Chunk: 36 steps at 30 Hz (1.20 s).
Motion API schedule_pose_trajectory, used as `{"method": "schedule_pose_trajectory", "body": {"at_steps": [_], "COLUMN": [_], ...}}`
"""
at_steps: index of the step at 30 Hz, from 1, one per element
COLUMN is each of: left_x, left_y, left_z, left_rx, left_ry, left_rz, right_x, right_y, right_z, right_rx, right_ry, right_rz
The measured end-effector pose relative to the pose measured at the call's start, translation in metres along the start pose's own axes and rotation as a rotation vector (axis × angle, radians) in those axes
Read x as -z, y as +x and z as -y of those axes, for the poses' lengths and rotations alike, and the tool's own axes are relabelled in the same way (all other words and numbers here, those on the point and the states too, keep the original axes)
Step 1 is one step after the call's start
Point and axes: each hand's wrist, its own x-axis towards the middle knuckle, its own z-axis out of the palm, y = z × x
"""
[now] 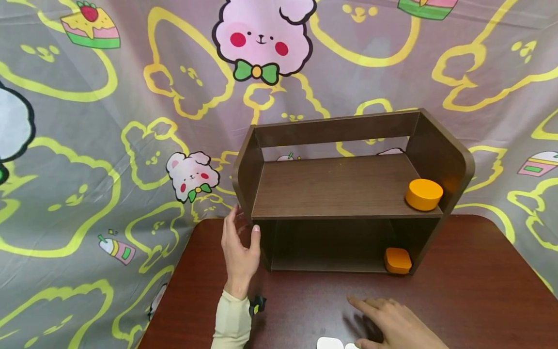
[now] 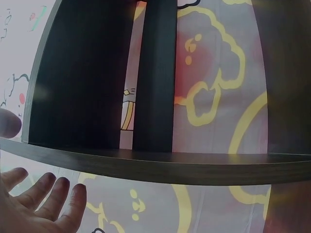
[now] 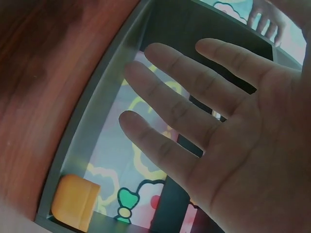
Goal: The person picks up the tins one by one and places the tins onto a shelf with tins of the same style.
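Observation:
A dark brown two-tier shelf (image 1: 331,189) stands on the table. My left hand (image 1: 240,254) is at its left side panel, thumb in front of the panel's edge and the other fingers on its outer side. In the left wrist view, those fingers (image 2: 77,206) are spread and slightly bent beside the panel. Low over the table in front of the shelf is my right hand (image 1: 392,322), its palm empty and fingers extended in the right wrist view. Its thumb is close to small white pieces (image 1: 330,343) at the bottom edge of the head view, mostly cut off.
A round yellow-orange box (image 1: 424,195) sits at the right end of the upper tier. Below it, a rounded-square orange box (image 1: 397,261) sits in the lower tier's right corner. Patterned cloth (image 1: 144,160) hangs behind the reddish-brown table (image 1: 475,286).

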Motion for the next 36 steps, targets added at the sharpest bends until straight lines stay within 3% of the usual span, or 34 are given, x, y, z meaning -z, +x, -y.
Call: {"method": "schedule_pose_trajectory", "body": {"at_steps": [8,23,31,36], "left_x": [0.000,-0.002,-0.004,-0.005], "left_y": [0.005,0.013,0.018,0.020], "left_z": [0.000,-0.002,-0.002,-0.003], "left_rx": [-0.003,-0.015,-0.015,-0.015], "left_ry": [-0.006,0.014,0.032,0.014], "left_rz": [-0.005,-0.001,0.004,-0.008], "right_x": [-0.009,-0.020,-0.024,-0.024], "right_y": [-0.002,-0.001,-0.003,-0.003], "right_z": [-0.007,-0.007,-0.006,-0.007], "right_rx": [0.026,-0.058,0.023,0.018], "right_ry": [0.104,0.103,0.083,0.113], "right_rz": [0.059,0.176,0.120,0.149]}}
